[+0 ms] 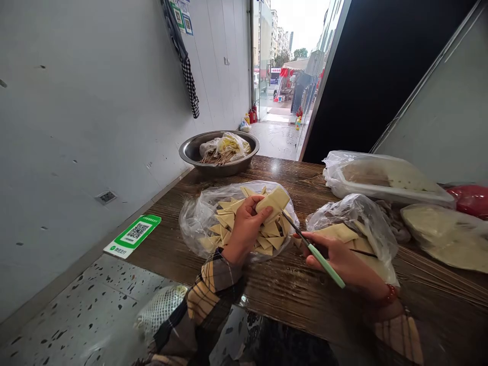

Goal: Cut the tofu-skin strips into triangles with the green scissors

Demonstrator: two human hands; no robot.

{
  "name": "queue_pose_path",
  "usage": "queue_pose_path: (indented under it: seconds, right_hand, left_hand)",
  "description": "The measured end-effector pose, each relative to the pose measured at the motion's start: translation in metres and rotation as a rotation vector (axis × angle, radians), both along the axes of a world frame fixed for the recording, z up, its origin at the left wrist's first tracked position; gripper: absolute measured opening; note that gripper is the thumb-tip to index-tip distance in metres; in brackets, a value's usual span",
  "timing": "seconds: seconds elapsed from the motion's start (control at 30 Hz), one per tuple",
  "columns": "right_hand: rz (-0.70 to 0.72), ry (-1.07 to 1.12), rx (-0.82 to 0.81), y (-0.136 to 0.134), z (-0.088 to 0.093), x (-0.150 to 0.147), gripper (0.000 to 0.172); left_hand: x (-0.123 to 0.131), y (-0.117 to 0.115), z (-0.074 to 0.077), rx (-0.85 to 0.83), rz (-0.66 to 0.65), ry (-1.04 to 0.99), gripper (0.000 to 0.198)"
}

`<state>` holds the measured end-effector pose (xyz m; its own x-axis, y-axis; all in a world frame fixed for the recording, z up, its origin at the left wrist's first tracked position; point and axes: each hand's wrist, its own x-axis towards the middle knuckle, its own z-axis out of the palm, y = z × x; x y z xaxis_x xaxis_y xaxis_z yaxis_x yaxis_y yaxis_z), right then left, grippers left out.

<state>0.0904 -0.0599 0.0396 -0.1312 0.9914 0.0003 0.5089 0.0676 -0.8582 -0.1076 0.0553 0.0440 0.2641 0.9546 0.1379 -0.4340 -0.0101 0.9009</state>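
Here, a likely soft piece [277, 202] is being edge-gripped above the bag [193, 223] by the left hand [244, 226], a green-handled blade [326, 265] by the right hand [346, 260].

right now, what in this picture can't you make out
Head view:
- Far side of the flat cream rectangular piece in the left hand: turned away
- Bottom of the wide grey metal basin: covered by clear plastic bags and thin brown skewers
- Full shape of the shiny red bundle: cut off by the right edge
- Print on the green and blue wall posters: too small
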Motion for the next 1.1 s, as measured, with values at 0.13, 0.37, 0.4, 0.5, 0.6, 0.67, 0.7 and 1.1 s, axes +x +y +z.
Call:
queue_pose_path:
  seconds: [0.13, 0.37, 0.4, 0.5, 0.6, 0.67, 0.7, 1.1]
  right_hand:
    - [-0.010, -0.015, 0.013, 0.0013, 0.0004, -0.0029, 0.054]
    - [0.041, 0.036, -0.021, 0.0014, 0.0030, -0.0058, 0.055]
    - [0.045, 0.037, -0.016, 0.0015, 0.0027, -0.0056, 0.056]
    - [0.054, 0.039, -0.002, 0.0023, 0.0011, -0.0047, 0.056]
    - [0.064, 0.036, -0.004, 0.0034, 0.0006, -0.0050, 0.055]
    - [0.060, 0.006, 0.002, 0.0041, 0.0008, -0.0057, 0.056]
    - [0.054, -0.017, 0.008, 0.0045, 0.0008, -0.0059, 0.056]
    - [-0.026, -0.090, 0.064, 0.0065, -0.0058, -0.0029, 0.050]
  left_hand:
    - [0.0012, -0.0046, 0.0001, -0.010, -0.053, 0.052, 0.035]
    - [0.0023, -0.0063, -0.0008, -0.040, -0.113, 0.086, 0.034]
    - [0.0027, -0.0061, -0.0015, -0.047, -0.112, 0.079, 0.034]
    - [0.0041, -0.0059, -0.0035, -0.070, -0.108, 0.051, 0.035]
    - [0.0049, -0.0061, -0.0040, -0.072, -0.093, 0.043, 0.036]
    - [0.0048, -0.0065, -0.0034, -0.068, -0.088, 0.051, 0.036]
    - [0.0045, -0.0068, -0.0030, -0.066, -0.090, 0.057, 0.036]
    - [-0.0001, -0.0047, -0.0039, -0.048, -0.158, 0.089, 0.034]
